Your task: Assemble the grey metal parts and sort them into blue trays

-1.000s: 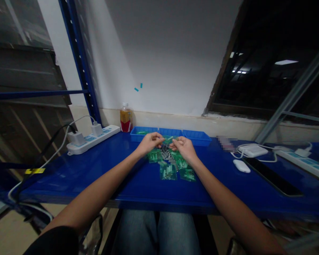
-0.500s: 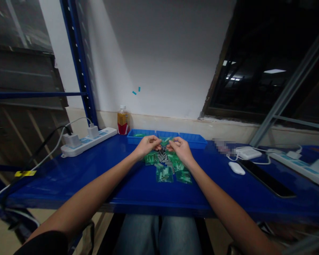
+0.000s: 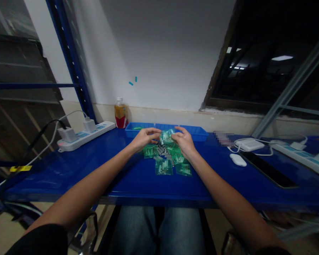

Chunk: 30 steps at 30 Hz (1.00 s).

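Between my two hands is a small green see-through plastic bag (image 3: 167, 136), raised over the pile, with pale slim pieces inside. My left hand (image 3: 145, 137) pinches its left edge with the fingertips. On the other side, my right hand (image 3: 185, 141) grips the right edge between thumb and fingers, its index finger lifted. Beneath them lies a heap of loose grey metal pieces (image 3: 162, 151), partly hidden by the bag. Around the heap are several more filled green bags, including a front bag (image 3: 163, 167) and a right-hand bag (image 3: 183, 169).
A blue divided tray (image 3: 194, 133) stands behind my hands on the blue table (image 3: 133, 180), with something green in its left part. A drink bottle (image 3: 120, 114) and a power strip (image 3: 87, 136) are at left. Rightward lie a white case (image 3: 238, 160), a phone (image 3: 268, 170) and cables.
The bag between my hands now shows broader and flatter. My right hand's fingers have spread somewhat, with the index finger raised. The camera view has shifted slightly.
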Each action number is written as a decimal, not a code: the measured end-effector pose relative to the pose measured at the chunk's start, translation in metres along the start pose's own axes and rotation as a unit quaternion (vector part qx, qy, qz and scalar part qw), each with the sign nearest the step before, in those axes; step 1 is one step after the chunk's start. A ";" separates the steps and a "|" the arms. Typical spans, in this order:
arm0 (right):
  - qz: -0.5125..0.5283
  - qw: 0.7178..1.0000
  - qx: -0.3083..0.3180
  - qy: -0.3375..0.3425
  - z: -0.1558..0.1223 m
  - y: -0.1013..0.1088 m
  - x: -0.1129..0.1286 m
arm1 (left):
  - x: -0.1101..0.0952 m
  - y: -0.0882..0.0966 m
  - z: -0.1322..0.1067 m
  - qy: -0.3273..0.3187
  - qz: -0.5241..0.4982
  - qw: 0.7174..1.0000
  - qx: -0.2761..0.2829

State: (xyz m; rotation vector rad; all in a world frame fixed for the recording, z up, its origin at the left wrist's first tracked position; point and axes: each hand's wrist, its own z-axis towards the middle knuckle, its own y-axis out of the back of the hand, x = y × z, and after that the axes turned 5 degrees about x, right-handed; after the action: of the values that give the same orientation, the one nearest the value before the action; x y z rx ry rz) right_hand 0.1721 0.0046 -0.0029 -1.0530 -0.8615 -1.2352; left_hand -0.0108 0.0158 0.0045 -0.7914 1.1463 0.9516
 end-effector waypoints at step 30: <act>0.030 0.998 0.025 -0.039 -0.011 -0.009 0.009 | -0.001 0.002 0.004 0.026 -0.031 0.997 -0.072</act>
State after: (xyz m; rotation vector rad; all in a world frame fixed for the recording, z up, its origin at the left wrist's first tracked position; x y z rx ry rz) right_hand 0.1645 -0.0086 0.0034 -1.0855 -0.9106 -1.1223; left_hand -0.0110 0.0203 0.0061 -0.9672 1.1007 0.9737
